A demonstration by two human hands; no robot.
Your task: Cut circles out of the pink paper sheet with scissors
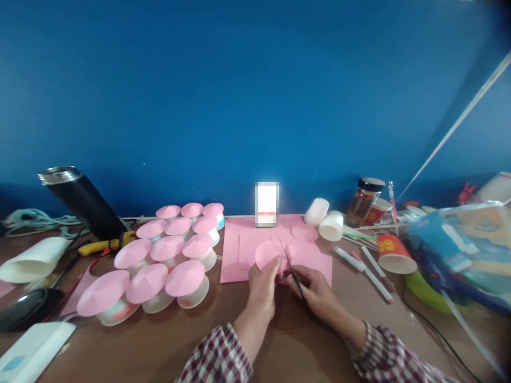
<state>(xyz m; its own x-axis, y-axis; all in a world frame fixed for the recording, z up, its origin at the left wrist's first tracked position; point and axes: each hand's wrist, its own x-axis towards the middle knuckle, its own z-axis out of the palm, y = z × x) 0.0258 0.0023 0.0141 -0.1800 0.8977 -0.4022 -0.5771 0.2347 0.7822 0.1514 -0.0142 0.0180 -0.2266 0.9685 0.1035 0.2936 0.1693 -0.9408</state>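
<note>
My left hand (pixel 262 287) pinches a round pink paper disc (pixel 266 255) by its lower edge, the thumb lying on top. Between the fingers of my right hand (pixel 313 291) is a dark slender pointed tool (pixel 295 279). It slants up and to the left, its thin tip just right of the disc. Its exact kind is hard to make out. Beneath both hands lie pink paper sheets (pixel 231 268), with another pink disc (pixel 304 232) on them at the upper right. Some fingertips of each hand are hidden where the two hands meet.
At left, several paper cups (pixel 194 295) carry shallow pink paper cones (pixel 185 277). A black flask (pixel 83 205) leans behind them. White cups (pixel 331 226), markers (pixel 363 274), a red cup (pixel 395 254), a lidded jar (pixel 363 202) and a plastic bag (pixel 463 239) crowd the right.
</note>
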